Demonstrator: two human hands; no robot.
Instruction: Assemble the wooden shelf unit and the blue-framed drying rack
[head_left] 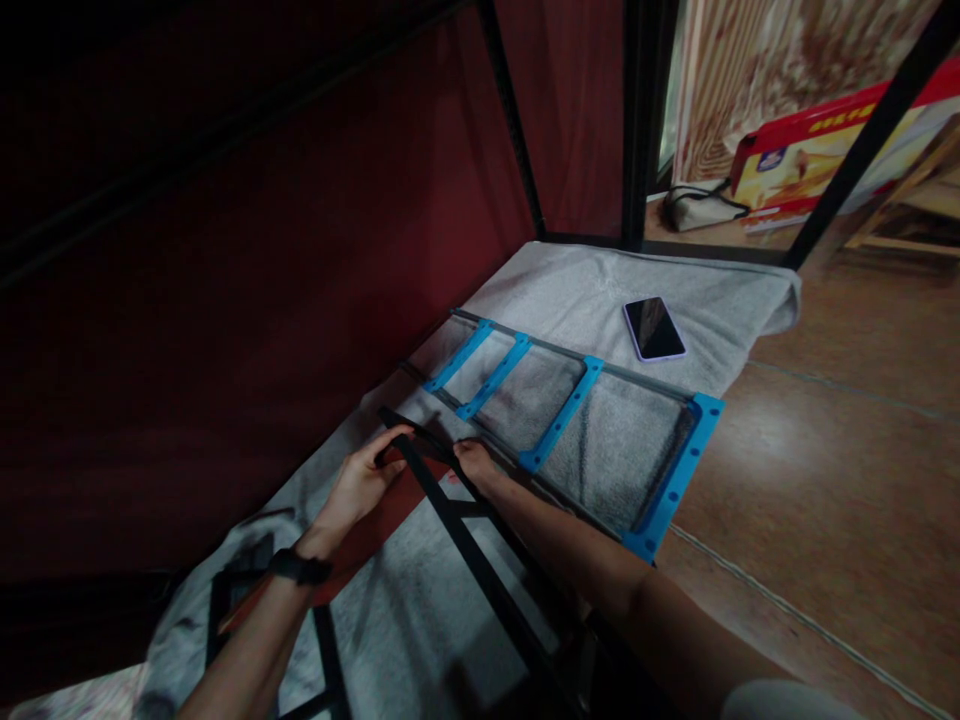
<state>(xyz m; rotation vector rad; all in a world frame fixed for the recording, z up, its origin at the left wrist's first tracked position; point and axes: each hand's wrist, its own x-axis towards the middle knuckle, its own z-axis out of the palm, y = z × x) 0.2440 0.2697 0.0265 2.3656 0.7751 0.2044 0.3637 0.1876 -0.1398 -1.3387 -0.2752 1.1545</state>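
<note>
Blue-runged black ladder-shaped frame point(564, 413) looks done on the grey cloth point(566, 280), but the slim black barred frame point(466, 547) the left hand point(366, 478) and right hand point(477, 466) have their fingers gripping seems unfinished imo.

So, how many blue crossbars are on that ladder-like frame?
4: the first crossbar near the far end of the frame, the second crossbar beside it, the third crossbar farther along, the fourth crossbar at the near right end. None seems hidden.
</note>
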